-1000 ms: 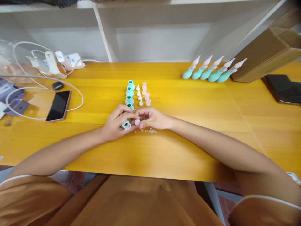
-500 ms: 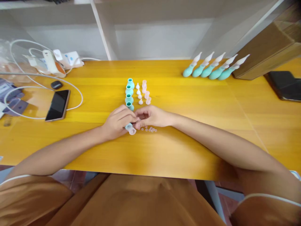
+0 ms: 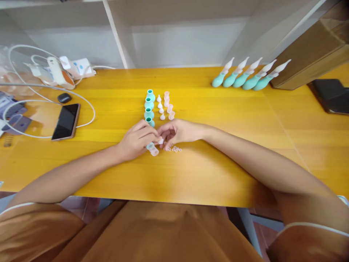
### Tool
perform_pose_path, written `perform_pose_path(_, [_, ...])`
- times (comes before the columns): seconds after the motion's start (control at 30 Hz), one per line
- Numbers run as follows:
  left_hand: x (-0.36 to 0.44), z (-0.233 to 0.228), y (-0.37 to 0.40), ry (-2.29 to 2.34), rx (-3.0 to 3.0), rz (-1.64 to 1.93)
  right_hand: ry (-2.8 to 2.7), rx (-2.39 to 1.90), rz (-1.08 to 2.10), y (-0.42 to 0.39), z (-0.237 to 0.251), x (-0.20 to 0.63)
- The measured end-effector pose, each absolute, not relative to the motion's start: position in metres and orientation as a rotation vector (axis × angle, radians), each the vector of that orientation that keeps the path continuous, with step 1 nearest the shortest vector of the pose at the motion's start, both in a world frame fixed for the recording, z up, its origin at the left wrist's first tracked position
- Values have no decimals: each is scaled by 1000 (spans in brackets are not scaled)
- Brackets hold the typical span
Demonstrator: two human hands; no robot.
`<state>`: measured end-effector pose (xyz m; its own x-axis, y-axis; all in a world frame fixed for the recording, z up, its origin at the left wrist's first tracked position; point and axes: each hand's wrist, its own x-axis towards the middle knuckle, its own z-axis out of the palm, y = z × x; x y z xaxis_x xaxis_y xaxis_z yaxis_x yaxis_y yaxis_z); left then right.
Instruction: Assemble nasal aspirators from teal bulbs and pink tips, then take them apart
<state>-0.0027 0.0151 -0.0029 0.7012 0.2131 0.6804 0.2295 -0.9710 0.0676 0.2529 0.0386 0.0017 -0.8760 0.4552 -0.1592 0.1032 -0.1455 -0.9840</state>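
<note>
My left hand (image 3: 137,140) is closed round a teal rubber bulb (image 3: 149,146), mostly hidden under the fingers. A translucent pinkish collar (image 3: 154,151) sticks out of the bulb's mouth toward me. Between the left thumb and forefinger a small white tip (image 3: 160,141) shows. My right hand (image 3: 181,131) is just to the right, fingers curved and apart, its fingertips low over small clear rings (image 3: 175,149) on the table. Beyond the hands stand a column of teal bulbs (image 3: 149,103), a column of white tips (image 3: 161,110) and one of pinkish collars (image 3: 169,108).
Several assembled teal bulb syringes (image 3: 247,78) lean in a row at the back right, beside a cardboard box (image 3: 305,54). A black phone-like object (image 3: 332,96) lies at the far right. To the left are a phone (image 3: 66,122), white cables and chargers (image 3: 79,68).
My right hand has drawn slightly right, away from the left fingers, to the small rings. The white tip in my left fingers now shows. The view has shifted a little.
</note>
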Motion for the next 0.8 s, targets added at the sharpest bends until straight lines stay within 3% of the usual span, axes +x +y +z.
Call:
perform_pose_path(0.13, [-3, -5, 16, -413, -2879, -1147, -2010, -680, 2014, 41, 10, 259])
perform_pose_path(0.5, [-1, -3, 10, -487, -2875, -1200, -2276, -709, 1335, 30, 25, 251])
perform_pose_path(0.8, [-5, 0, 6, -736, -2921, -1568, -2207, -851, 915, 47, 43, 275])
